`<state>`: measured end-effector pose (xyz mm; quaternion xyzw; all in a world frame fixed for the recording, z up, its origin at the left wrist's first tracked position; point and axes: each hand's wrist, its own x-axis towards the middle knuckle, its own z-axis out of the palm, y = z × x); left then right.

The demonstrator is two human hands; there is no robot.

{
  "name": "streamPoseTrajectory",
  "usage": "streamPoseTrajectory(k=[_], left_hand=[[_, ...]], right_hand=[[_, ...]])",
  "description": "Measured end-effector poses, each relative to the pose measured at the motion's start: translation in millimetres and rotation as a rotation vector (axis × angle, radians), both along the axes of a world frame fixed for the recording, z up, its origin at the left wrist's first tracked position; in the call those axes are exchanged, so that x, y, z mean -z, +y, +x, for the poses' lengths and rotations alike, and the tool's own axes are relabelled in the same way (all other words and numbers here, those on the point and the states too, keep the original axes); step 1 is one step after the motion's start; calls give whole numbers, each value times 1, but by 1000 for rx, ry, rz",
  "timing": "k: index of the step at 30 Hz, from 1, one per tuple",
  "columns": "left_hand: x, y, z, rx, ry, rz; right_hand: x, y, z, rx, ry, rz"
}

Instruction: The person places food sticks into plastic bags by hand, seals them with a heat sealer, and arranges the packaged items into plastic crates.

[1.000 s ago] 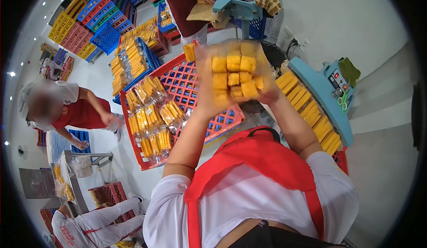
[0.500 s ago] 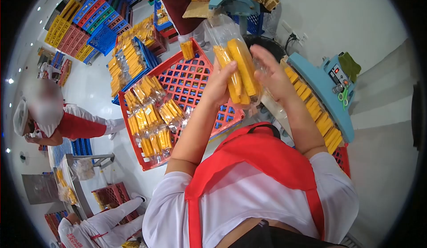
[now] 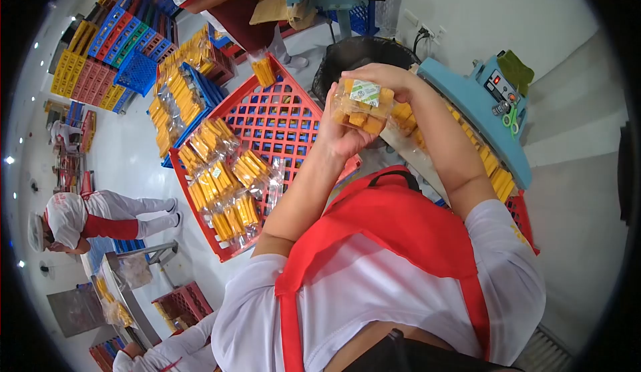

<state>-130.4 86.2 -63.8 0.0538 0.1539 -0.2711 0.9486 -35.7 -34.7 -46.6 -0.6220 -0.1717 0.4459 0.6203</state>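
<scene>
A clear plastic bag of thick yellow sticks [image 3: 374, 120] is held up in front of me, its end turned toward me. A white and green label shows on that end. My left hand [image 3: 339, 137] is closed round the bag's left side and underside. Across its far top edge lies my right hand [image 3: 386, 80], gripping it from the other side, with some fingertips hidden. Below and left, a red plastic crate [image 3: 272, 115] carries several similar bags [image 3: 220, 175] grouped toward its near left part. One more bag [image 3: 263, 72] rests at the crate's far corner.
On my right stands a blue-green sealing machine [image 3: 467, 108] with green scissors [image 3: 511, 120] on it and a row of yellow sticks [image 3: 494, 172] alongside. Beyond my hands is a black-lined bin [image 3: 340, 55]. Co-workers, filled blue crates [image 3: 200, 95] and stacked crates [image 3: 110, 45] are farther off.
The bag has turned from lengthwise to end-on, bringing its label into view. My right hand has moved from beside the bag onto its top. The view has shifted slightly.
</scene>
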Motion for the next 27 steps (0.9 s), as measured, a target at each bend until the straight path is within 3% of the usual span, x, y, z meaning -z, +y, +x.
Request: streamPoseTrajectory(k=[5,7,9,10,11,13,17,20,23,25,27], left_hand=[[6,10,2,-36,14,-76],[9,19,1,0,-175,-33],[15,32,1,-39,-243,-68],[14,40,0,-55,-318,-96],[11,48,-1,-81,-319,-96],[-3,60,-7,21,-557,-114],[10,80,-2,-126,-479,-105],[12,93,-18,-320,-462,28],[-1,90,-27,-408,-549,73],[-18,79,-30,-444,-577,314],[-31,72,-30,-408,-596,305]], right_hand=[[5,10,7,-21,-39,-19],[6,18,8,-53,-83,-37],[3,24,5,356,-619,-1],[-7,21,14,372,-755,-94],[3,20,26,565,-779,-84],[-22,6,26,230,-243,50],[-17,9,32,188,-331,46],[-21,2,41,342,-345,121],[-5,4,54,292,-235,100],[16,11,56,416,-15,192],[25,13,53,404,50,248]])
